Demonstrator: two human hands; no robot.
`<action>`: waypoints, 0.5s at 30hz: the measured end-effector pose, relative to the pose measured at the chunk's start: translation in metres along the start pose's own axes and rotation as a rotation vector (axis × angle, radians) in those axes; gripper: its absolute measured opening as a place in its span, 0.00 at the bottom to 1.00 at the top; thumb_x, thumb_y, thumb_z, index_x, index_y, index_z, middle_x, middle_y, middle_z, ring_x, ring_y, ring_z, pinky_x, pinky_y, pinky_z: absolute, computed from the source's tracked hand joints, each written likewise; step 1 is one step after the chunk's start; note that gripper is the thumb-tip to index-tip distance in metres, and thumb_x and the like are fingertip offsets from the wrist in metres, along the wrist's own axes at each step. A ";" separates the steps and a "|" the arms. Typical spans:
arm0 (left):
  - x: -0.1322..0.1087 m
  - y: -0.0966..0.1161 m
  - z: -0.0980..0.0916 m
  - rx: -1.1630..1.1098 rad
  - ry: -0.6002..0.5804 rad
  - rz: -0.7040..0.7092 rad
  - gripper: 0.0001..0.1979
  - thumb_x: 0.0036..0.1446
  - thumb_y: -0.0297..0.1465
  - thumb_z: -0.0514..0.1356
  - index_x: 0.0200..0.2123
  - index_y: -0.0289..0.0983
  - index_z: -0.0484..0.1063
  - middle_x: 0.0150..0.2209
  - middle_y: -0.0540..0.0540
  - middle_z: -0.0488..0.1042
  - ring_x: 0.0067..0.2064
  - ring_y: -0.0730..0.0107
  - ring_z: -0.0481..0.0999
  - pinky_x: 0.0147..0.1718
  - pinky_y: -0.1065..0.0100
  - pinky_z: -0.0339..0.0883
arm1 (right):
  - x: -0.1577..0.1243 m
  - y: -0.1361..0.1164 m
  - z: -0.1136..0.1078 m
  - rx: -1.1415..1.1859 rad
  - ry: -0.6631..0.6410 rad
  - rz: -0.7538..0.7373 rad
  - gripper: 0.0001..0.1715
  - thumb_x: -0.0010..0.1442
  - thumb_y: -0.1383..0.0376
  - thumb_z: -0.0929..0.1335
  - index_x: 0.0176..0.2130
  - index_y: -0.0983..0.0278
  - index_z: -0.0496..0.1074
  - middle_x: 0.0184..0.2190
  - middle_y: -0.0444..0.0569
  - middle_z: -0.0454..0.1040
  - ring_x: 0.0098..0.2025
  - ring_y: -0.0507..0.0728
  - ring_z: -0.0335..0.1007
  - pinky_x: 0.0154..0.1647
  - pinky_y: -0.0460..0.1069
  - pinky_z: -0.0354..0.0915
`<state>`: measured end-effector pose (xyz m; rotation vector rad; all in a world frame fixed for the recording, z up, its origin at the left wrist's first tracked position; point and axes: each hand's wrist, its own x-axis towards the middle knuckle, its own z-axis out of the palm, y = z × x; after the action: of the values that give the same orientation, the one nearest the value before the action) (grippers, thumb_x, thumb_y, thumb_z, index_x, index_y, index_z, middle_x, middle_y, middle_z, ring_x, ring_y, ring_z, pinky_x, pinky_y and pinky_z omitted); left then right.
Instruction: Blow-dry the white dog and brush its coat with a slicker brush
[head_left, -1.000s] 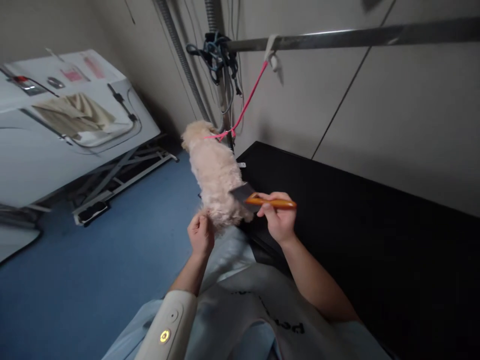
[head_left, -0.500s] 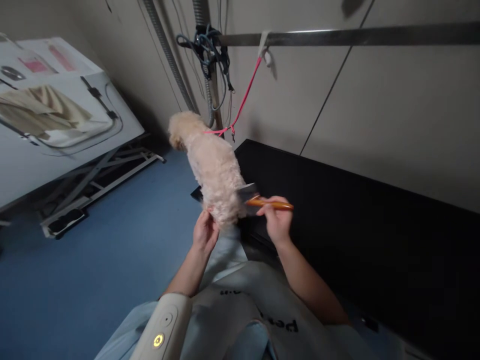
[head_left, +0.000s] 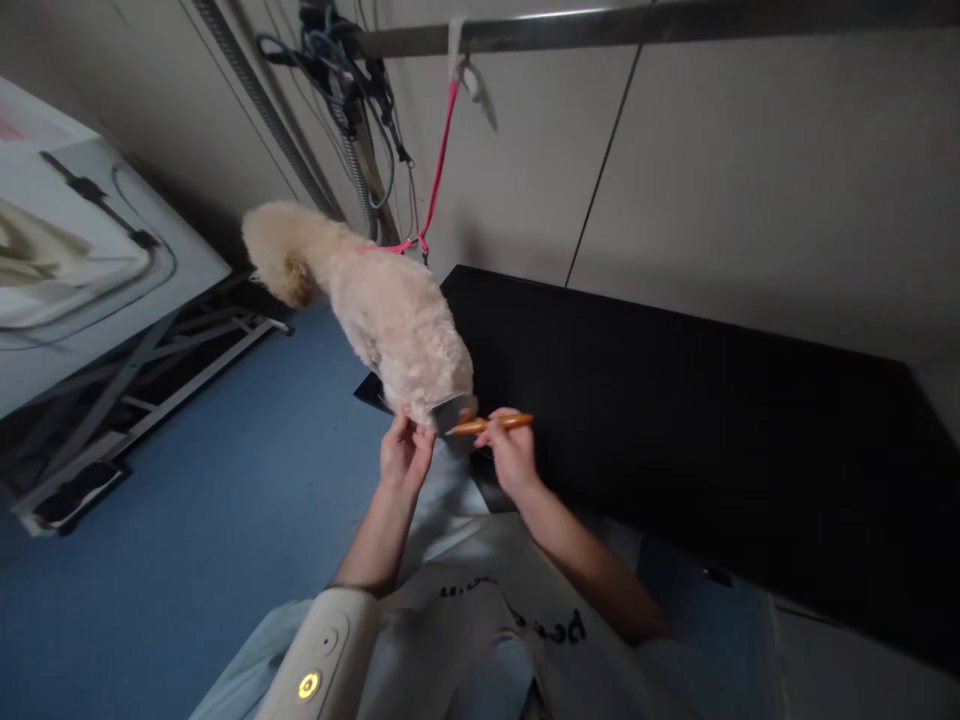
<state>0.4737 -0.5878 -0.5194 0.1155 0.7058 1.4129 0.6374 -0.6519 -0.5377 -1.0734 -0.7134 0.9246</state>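
Brush (head_left: pixel 480 424) now lowered to the dog (head_left: pixel 390 315) rump, gripped by right hand (head_left: pixel 510 455). Rump fur pinched by left hand (head_left: pixel 403 455). Dog's head now turned away from desk (head_left: pixel 675 400).

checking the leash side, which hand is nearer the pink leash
Right, but only slightly. The right hand holds the orange brush below the pink leash; the left hand is at the dog's rear, a bit further left.

A small cream dog (head_left: pixel 390 310) with curly fur stands at the near corner of the black surface (head_left: pixel 675 400), head turned away to the left. A brush (head_left: pixel 480 422) with an orange handle (its metal head partly buried in fur) lies against the dog's rump.
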 end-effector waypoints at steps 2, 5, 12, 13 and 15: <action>0.003 0.000 0.002 0.007 -0.011 0.008 0.13 0.68 0.23 0.52 0.40 0.34 0.77 0.38 0.45 0.82 0.40 0.72 0.81 0.49 0.70 0.75 | 0.007 0.003 -0.004 0.014 0.130 -0.030 0.24 0.57 0.44 0.69 0.35 0.59 0.61 0.18 0.34 0.68 0.20 0.50 0.67 0.27 0.45 0.63; 0.006 -0.001 0.004 0.029 -0.046 0.015 0.10 0.67 0.24 0.55 0.40 0.34 0.77 0.37 0.45 0.82 0.39 0.73 0.81 0.49 0.71 0.75 | 0.014 0.008 -0.004 0.008 0.110 -0.016 0.23 0.55 0.46 0.71 0.34 0.59 0.61 0.16 0.34 0.65 0.20 0.49 0.67 0.29 0.46 0.65; 0.014 0.008 0.002 0.057 -0.035 -0.019 0.10 0.67 0.25 0.55 0.40 0.35 0.78 0.37 0.44 0.82 0.38 0.70 0.82 0.45 0.71 0.76 | 0.035 0.001 -0.037 0.022 0.124 0.065 0.22 0.53 0.49 0.71 0.33 0.59 0.60 0.17 0.32 0.62 0.20 0.46 0.62 0.26 0.42 0.61; 0.015 0.009 0.001 0.063 -0.037 -0.024 0.09 0.66 0.26 0.56 0.40 0.35 0.79 0.37 0.43 0.82 0.38 0.69 0.82 0.45 0.70 0.76 | 0.032 -0.005 -0.045 0.014 0.095 0.090 0.22 0.51 0.49 0.72 0.33 0.60 0.62 0.18 0.34 0.64 0.21 0.47 0.63 0.25 0.42 0.61; 0.018 0.010 -0.002 0.062 -0.045 -0.041 0.09 0.65 0.26 0.57 0.40 0.35 0.79 0.38 0.43 0.83 0.38 0.68 0.82 0.45 0.70 0.76 | 0.018 -0.017 -0.051 0.027 -0.101 0.202 0.25 0.49 0.46 0.73 0.33 0.62 0.67 0.22 0.41 0.71 0.25 0.51 0.69 0.24 0.44 0.63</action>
<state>0.4645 -0.5697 -0.5231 0.1801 0.7117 1.3459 0.6933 -0.6601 -0.5373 -1.0944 -0.6816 1.1651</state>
